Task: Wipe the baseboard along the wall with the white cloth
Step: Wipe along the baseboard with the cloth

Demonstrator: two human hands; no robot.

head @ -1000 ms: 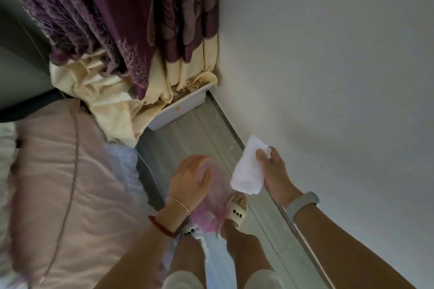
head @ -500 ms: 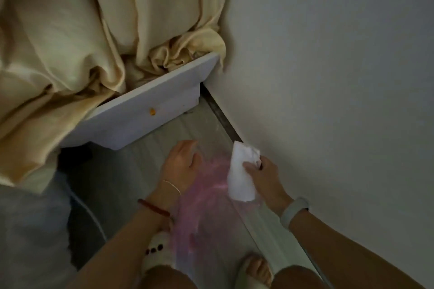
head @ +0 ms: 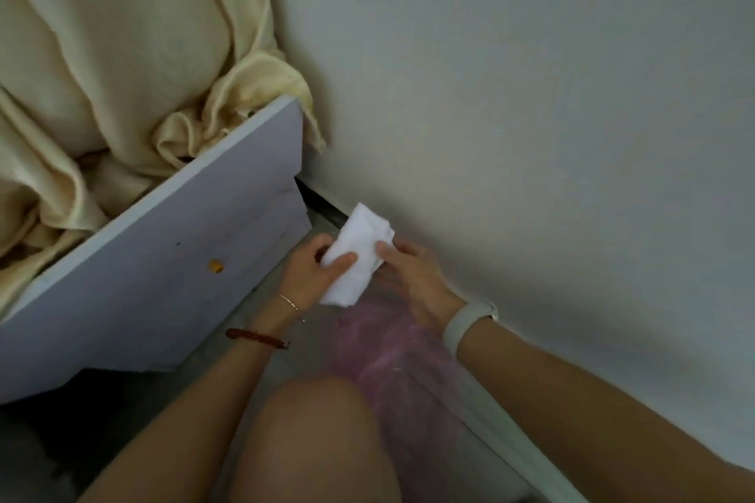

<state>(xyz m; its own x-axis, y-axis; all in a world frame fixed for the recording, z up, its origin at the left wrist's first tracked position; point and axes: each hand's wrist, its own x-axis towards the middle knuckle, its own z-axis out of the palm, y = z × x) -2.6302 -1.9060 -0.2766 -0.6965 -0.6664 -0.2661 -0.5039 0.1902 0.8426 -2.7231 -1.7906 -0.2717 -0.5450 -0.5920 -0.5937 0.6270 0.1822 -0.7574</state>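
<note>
The folded white cloth (head: pixel 359 253) is held between both hands just above the floor, close to the room's corner. My left hand (head: pixel 310 274) grips its left side with thumb on top. My right hand (head: pixel 412 278) pinches its right edge, thumb over the cloth. The baseboard (head: pixel 502 412) runs along the foot of the white wall from the corner toward the lower right; its dark far end (head: pixel 322 200) shows just beyond the cloth. The cloth's upper tip lies next to that dark strip.
A white wooden panel (head: pixel 163 257) with a small orange knob stands at the left, cream curtain fabric (head: pixel 122 53) bunched over it. A pink translucent bag (head: pixel 392 355) lies on the grey floor under my hands. My bent knee (head: pixel 314 441) fills the lower middle.
The view has dropped lower and closer to the corner. My left hand has come over from the floor and taken hold of the cloth, which my right hand held alone before.
</note>
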